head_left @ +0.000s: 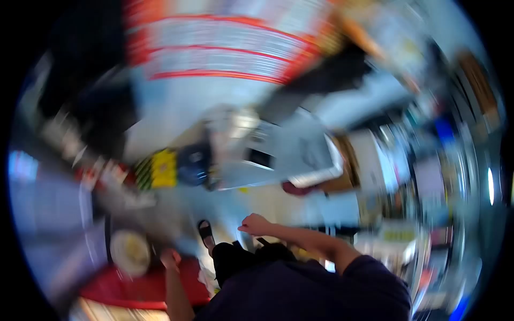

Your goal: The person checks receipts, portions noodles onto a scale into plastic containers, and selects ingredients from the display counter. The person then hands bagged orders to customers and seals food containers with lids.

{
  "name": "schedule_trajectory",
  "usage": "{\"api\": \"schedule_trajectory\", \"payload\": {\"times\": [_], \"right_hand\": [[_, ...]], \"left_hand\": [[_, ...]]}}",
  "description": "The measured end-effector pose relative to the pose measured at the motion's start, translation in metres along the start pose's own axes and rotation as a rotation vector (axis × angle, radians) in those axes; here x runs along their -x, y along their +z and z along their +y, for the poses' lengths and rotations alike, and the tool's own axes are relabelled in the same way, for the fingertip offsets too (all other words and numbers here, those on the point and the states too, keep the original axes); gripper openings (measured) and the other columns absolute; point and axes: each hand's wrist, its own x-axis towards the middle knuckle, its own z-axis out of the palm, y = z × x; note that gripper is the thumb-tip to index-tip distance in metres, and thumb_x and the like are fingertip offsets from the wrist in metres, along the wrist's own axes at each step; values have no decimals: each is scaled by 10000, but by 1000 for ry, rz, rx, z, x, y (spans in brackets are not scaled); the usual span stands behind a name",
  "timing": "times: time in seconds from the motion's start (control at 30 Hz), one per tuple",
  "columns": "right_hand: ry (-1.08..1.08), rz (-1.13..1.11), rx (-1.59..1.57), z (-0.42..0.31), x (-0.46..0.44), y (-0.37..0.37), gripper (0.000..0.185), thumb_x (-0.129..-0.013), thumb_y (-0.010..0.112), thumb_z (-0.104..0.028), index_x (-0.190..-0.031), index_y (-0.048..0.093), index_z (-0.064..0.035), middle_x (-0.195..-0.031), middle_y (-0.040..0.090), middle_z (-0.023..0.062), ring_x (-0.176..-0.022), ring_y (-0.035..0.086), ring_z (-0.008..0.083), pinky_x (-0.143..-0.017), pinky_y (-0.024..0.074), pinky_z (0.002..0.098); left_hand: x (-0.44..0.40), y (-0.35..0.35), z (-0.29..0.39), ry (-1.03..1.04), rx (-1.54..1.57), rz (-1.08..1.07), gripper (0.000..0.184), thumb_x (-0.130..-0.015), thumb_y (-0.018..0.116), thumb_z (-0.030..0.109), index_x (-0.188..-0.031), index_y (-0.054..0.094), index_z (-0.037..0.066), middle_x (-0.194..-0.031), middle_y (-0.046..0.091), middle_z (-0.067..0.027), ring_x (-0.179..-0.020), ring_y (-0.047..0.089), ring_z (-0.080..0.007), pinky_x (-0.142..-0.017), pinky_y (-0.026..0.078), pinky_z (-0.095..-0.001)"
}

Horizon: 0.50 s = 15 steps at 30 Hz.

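My right hand [256, 224] hangs in front of my body with the fingers curled in, and nothing shows in it. Below it are my dark trousers and one foot in a dark sandal [204, 230]. My left hand [170, 259] is down at the left, over or beside a red surface [134, 286]. Motion smears its fingers, so I cannot make out their shape or anything in them. Nearest to that hand is a round, pale dish-like thing [130, 253] with yellowish contents, too blurred to name.
Ahead stands a grey-topped table [292, 147] with a dark flat rectangle [261, 158] on it. A yellow thing [164, 168] and a dark round thing [194, 165] are at its left. Cluttered shelves [428, 187] line the right. Red-and-white panels [225, 48] hang beyond.
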Motion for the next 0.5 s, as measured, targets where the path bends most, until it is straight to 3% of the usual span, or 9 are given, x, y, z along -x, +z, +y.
{"api": "schedule_trajectory", "payload": {"times": [0.03,0.1,0.13,0.17,0.23,0.27,0.3,0.37,0.5], "right_hand": [[116,88,13,33,37,5,505,-736,662,-155,-1228,578,-74,-1286,521,245,-1187,513,398,-955,451,428],[310,222,-119,108,107,48,457,-733,661,-148,-1182,608,-78,-1214,574,235,-1138,550,388,-925,464,425],[170,460,-188,158,123,89,468,-722,667,-154,-1181,611,-84,-1171,599,221,-1110,566,384,-918,471,432],[44,713,-231,196,140,138,479,-711,673,-160,-1181,614,-90,-1127,625,206,-1081,582,380,-912,478,439],[281,901,-356,231,179,258,513,-679,691,-175,-1180,617,-93,-1055,651,186,-1050,601,372,-909,487,444],[467,787,-563,227,209,290,516,-684,689,-206,-1182,620,-87,-1065,655,185,-1056,605,368,-920,488,444],[653,807,-754,224,232,330,436,-712,668,-228,-1121,659,-78,-1046,676,186,-1031,627,354,-904,500,438],[812,971,-1017,245,224,446,309,-745,640,-242,-980,707,-52,-873,714,163,-820,697,291,-780,550,400],[982,973,-1587,234,250,601,216,-806,586,-218,-802,713,-42,-658,695,90,-562,671,168,-595,553,308]], "left_hand": [[-3,7,-25,-80,-52,-180,244,-910,489,189,-675,507,123,-514,438,-43,-378,414,-157,-326,319,-285],[22,74,-47,-129,-398,-52,76,-867,558,104,-935,586,86,-703,564,-54,-570,568,-197,-477,471,-325],[11,85,-48,-209,-527,-439,257,-858,601,98,-1111,553,100,-823,603,-74,-730,610,-229,-595,518,-360],[17,120,-37,-210,-660,-502,257,-858,601,98,-1111,553,100,-823,603,-74,-730,610,-229,-595,518,-360],[57,169,-45,-89,-909,-609,354,-866,594,111,-1213,525,110,-878,613,-91,-791,612,-245,-643,530,-377],[17,186,-42,-102,-1022,-901,394,-872,592,121,-1258,513,105,-926,609,-88,-832,610,-253,-685,537,-378],[26,215,-39,-97,-1100,-933,394,-872,592,121,-1258,513,105,-926,609,-88,-832,610,-253,-685,537,-378],[65,291,-41,24,-1213,-632,378,-886,590,133,-1256,522,96,-989,609,-83,-866,607,-227,-710,543,-377],[176,401,-147,181,-1493,-863,360,-903,597,158,-1253,533,98,-1032,614,-82,-895,603,-203,-743,543,-376]]}}
